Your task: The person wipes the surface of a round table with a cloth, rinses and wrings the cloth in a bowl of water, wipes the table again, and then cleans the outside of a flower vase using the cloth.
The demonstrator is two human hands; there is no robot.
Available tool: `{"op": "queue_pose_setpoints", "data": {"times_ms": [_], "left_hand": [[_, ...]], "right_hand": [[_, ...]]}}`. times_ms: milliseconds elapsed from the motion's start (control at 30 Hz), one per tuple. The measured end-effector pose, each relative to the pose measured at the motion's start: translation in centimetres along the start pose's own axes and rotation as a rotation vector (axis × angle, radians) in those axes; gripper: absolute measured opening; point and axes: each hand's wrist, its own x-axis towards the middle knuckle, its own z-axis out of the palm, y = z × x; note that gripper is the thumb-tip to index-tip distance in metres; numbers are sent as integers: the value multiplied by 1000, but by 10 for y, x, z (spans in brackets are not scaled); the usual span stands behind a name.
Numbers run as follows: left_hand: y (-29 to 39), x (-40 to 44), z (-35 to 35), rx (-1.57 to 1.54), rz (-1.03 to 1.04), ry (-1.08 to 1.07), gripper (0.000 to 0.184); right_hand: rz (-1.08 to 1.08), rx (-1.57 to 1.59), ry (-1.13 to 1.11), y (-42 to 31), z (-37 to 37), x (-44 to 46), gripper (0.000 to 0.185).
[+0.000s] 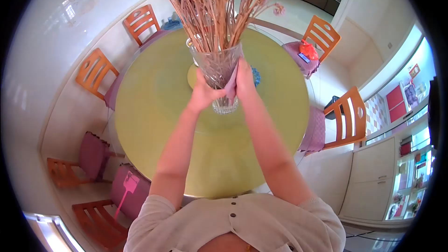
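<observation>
A clear glass vase (pixel 217 67) with a cut pattern holds a tall bunch of dried flowers (pixel 210 18) with brown stems and some purple heads. My left hand (pixel 204 94) grips the vase's left side, thumb across the front. On the other side, my right hand (pixel 244 80) presses a pale pinkish cloth (pixel 231 86) against the glass. The vase is roughly upright over the round green table (pixel 154 112); whether its base touches the top I cannot tell. Partly hidden behind it are a blue beaded-looking item (pixel 255 77) and a white cup-like rim (pixel 189 42).
Wooden chairs with purple covers ring the table, among them a right chair (pixel 347 119) and a left chair (pixel 95 72). A red plastic bag (pixel 308 50) and a phone-like object (pixel 304 58) lie on one seat. A pink fly swatter (pixel 129 184) rests on another.
</observation>
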Motion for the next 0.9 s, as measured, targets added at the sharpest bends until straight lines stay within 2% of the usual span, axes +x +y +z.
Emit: {"op": "queue_pose_setpoints", "data": {"times_ms": [133, 200, 233, 267, 333, 367, 433, 500, 567, 600, 667, 700, 733, 800, 833, 900], "left_hand": [[33, -6, 23, -33, 15, 62, 104], [39, -9, 38, -6, 27, 82, 104], [40, -7, 44, 13, 44, 91, 104], [48, -6, 55, 21, 51, 102, 104], [60, -6, 79, -56, 53, 201, 100], [64, -6, 89, -53, 55, 211, 100], [69, -2, 105, -141, 0, 216, 97], [70, 0, 120, -113, 41, 234, 95], [73, 2, 136, -146, 16, 212, 98], [73, 4, 142, -140, 19, 217, 98], [70, 6, 147, -149, 58, 156, 104], [68, 7, 152, -144, 55, 165, 104], [67, 9, 156, -150, 66, 162, 105], [67, 13, 162, -152, 78, 161, 107], [69, 16, 164, -138, 42, 176, 107], [72, 21, 166, -121, 6, 190, 107]], "right_hand": [[66, 56, -92, -31, -9, -7, 55], [-114, -19, -62, -32, -17, -13, 56], [-111, -20, -78, -28, -20, -14, 56], [-299, -89, -80, -23, -24, -20, 57], [-526, -321, -142, -21, -48, -34, 54], [-524, -321, -152, -29, -57, -46, 54], [-856, -391, -170, -44, -70, -62, 53], [-788, -346, -239, -44, -84, -56, 52], [-585, -346, -223, -51, -94, -43, 52], [-586, -340, -229, -56, -100, -34, 52], [-357, -177, -231, -101, -100, -27, 53], [-350, -176, -239, -114, -101, -17, 53], [-142, -110, -212, -126, -102, -4, 54], [-25, 250, -308, -141, -95, 5, 59], [-22, 253, -312, -143, -97, 12, 59], [88, 259, -468, -142, -102, 26, 61]]}}
